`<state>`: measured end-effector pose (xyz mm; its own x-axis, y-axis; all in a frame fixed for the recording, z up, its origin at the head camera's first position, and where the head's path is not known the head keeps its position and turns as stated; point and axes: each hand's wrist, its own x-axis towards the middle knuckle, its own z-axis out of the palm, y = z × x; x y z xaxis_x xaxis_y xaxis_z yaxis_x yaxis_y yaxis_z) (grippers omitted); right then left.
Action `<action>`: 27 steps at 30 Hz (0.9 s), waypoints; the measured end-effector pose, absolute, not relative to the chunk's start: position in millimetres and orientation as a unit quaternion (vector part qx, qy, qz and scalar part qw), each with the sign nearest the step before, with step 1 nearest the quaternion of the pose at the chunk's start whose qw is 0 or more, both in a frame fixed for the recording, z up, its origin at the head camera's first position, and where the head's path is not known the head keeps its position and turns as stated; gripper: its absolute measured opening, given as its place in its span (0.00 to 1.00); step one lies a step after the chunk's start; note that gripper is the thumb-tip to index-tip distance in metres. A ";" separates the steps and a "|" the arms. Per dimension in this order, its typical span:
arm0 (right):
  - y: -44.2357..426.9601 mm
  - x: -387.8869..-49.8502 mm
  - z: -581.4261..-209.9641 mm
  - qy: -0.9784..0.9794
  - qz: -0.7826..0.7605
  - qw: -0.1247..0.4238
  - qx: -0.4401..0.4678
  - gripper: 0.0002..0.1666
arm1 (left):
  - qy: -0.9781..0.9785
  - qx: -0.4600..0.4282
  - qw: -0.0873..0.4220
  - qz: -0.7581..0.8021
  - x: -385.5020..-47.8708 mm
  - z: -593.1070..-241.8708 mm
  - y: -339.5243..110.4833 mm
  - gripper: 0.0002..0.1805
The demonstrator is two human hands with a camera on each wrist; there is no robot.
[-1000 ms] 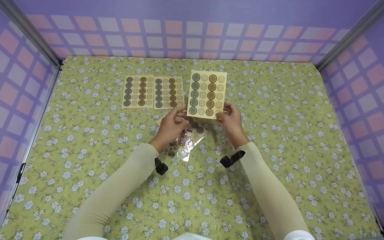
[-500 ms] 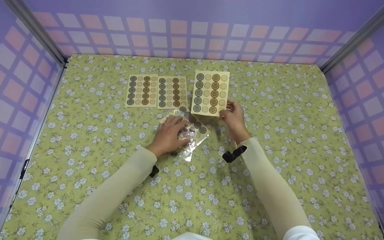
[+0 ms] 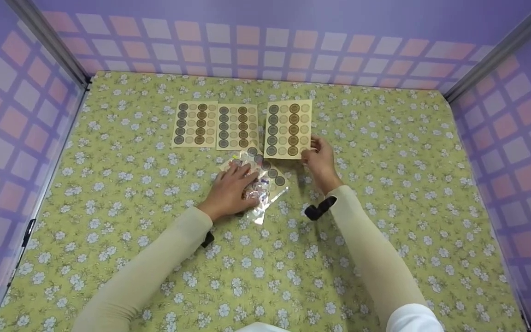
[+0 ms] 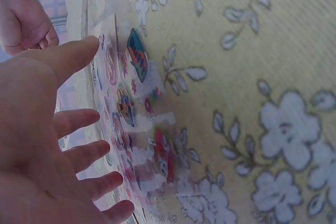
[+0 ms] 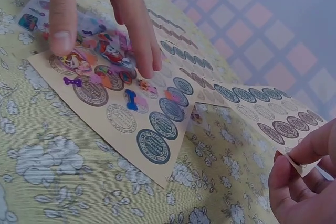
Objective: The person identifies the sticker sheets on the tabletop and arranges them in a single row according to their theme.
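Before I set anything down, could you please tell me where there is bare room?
The flowered cloth is bare left of the leftmost label sheet, right of the right grip and its held sheet, and between the sleeves. The middle is crowded: the left grip is over clear sticker film and another sheet.

1. Our left hand: palm down, fingers spread.
2. Our right hand: thumb and fingers in a pinch, slightly farther forward than the left.
3. Our left arm and right arm: sleeved, extended forward, angled inward.
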<state>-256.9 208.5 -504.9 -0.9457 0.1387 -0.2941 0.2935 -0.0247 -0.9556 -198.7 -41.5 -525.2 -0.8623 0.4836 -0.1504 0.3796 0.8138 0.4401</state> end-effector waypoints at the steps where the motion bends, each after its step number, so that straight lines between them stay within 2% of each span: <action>1: 207.8 -259.1 -504.6 0.697 -0.698 0.056 0.156 0.30 | 0.944 0.230 0.129 0.199 -198.5 -524.7 -42.0 0.42; 15: 197.2 -282.0 -507.8 0.746 -0.651 0.048 0.128 0.30 | 0.944 0.229 0.144 0.187 -195.9 -523.7 -46.5 0.47; 27: 195.2 -293.5 -511.2 0.741 -0.649 0.062 0.161 0.31 | 0.952 0.208 0.136 0.177 -194.6 -524.6 -53.8 0.46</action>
